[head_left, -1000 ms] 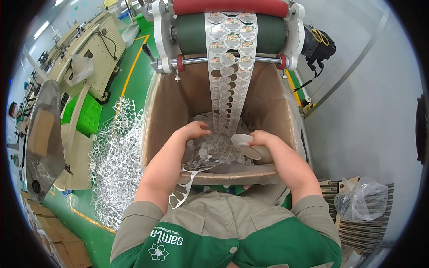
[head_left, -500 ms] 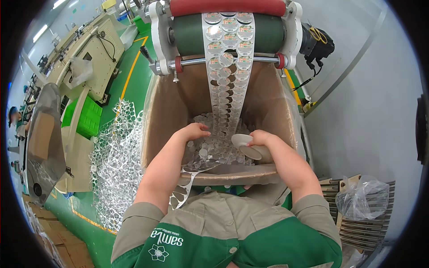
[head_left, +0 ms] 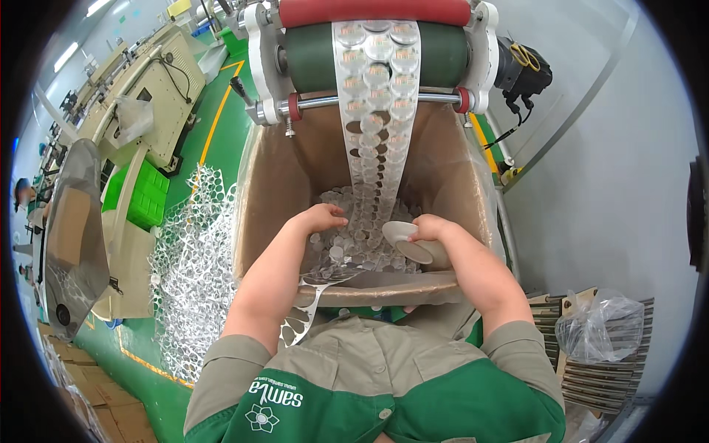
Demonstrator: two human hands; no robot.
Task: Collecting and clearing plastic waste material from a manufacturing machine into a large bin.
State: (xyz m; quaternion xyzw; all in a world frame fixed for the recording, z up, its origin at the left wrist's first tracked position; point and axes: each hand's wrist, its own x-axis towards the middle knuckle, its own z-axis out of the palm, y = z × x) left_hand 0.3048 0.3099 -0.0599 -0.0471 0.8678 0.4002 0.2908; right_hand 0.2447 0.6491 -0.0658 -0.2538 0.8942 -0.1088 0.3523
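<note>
Pale dish-like item [head_left: 399, 232] is gripped at its edge between thumb and fingers of the right hand [head_left: 430, 228], tilted over the right side of the box; exact kind can't be told. It is presumably held by the rim so the broad faces stay uncovered. Left hand [head_left: 323, 217] is held over the box, just left of the strip, fingers loosely curled, nothing seen gripped; likely parked near for quick access. Printed strip [head_left: 379, 98], partly punched out, is hung between the hands from the dark green roller [head_left: 306, 59], passed by the metal bar [head_left: 325, 102], probably so it is guided downward. Loose round pieces [head_left: 336, 253] are gathered below in the brown box [head_left: 273, 184], apparently film-lined for containment. Punched waste [head_left: 192, 280] is heaped on the floor to the left, seemingly set apart from the pieces.
</note>
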